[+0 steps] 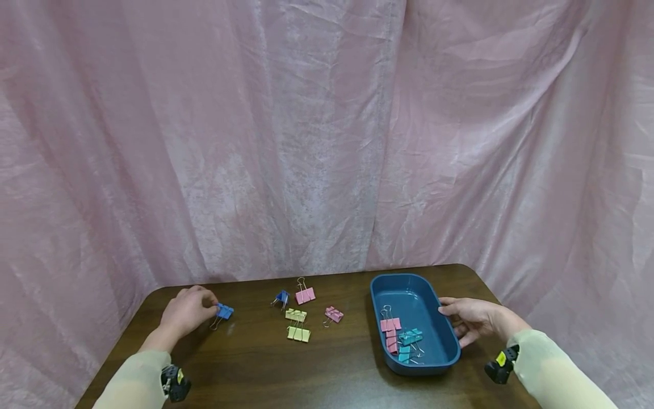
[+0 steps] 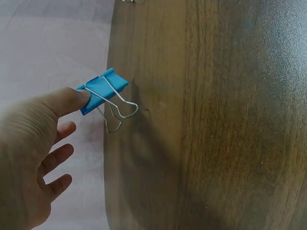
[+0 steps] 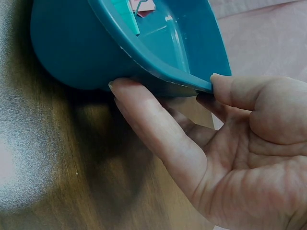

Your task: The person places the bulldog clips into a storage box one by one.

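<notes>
My left hand (image 1: pixel 188 309) pinches a blue binder clip (image 2: pixel 103 90) by one end between thumb and fingers, over the left part of the table. Its wire handles hang toward the wood in the left wrist view. On the right, my right hand (image 1: pixel 472 319) grips the side wall of a blue plastic tray (image 1: pixel 380 278), the thumb at the rim and the fingers against the outside. Inside the tray, toward its near end, lie pink binder clips (image 1: pixel 390 324) and teal binder clips (image 1: pixel 410 337).
Mid-table lie a dark blue binder clip (image 1: pixel 282 297), a pink one (image 1: pixel 305 295), a smaller pink one (image 1: pixel 334 314) and two yellow clips (image 1: pixel 298 334). A pink curtain (image 1: pixel 306 142) hangs behind the wooden table (image 1: pixel 255 375).
</notes>
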A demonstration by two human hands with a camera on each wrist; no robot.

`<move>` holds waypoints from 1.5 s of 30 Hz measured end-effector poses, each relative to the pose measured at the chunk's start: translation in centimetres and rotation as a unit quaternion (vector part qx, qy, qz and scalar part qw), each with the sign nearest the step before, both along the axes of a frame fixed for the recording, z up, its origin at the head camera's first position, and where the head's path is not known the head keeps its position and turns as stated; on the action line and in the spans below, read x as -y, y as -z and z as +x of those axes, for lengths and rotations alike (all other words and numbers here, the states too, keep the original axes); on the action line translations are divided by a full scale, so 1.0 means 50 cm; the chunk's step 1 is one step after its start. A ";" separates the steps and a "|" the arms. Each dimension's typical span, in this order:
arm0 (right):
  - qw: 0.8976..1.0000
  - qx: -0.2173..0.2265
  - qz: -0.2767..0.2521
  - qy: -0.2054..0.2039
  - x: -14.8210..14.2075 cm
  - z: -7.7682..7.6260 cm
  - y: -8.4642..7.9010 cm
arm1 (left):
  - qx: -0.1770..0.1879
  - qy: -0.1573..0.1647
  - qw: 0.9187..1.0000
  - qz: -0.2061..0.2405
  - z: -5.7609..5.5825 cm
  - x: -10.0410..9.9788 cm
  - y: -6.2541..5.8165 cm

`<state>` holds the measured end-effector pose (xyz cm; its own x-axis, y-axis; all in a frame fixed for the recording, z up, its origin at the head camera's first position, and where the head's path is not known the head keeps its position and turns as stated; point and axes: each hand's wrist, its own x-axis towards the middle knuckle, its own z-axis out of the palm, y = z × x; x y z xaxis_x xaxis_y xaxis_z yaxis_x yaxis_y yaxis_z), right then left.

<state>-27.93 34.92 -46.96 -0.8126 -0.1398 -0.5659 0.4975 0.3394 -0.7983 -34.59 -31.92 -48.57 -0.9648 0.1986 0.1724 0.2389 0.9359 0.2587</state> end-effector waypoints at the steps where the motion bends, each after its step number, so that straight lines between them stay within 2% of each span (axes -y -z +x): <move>1: 1.000 0.000 0.001 0.000 0.000 0.000 0.001 | 0.001 0.002 1.000 0.000 0.000 0.001 -0.001; 10: 1.000 -0.001 0.002 0.002 0.002 0.002 -0.002 | 0.002 0.005 1.000 0.008 0.003 0.000 -0.017; 24: 1.000 0.003 -0.010 -0.003 0.003 0.005 -0.006 | -0.039 0.022 0.999 0.015 0.012 -0.021 -0.030; 45: 1.000 -0.005 -0.013 -0.001 0.004 0.008 -0.005 | -0.058 0.036 0.997 0.043 0.031 -0.033 -0.056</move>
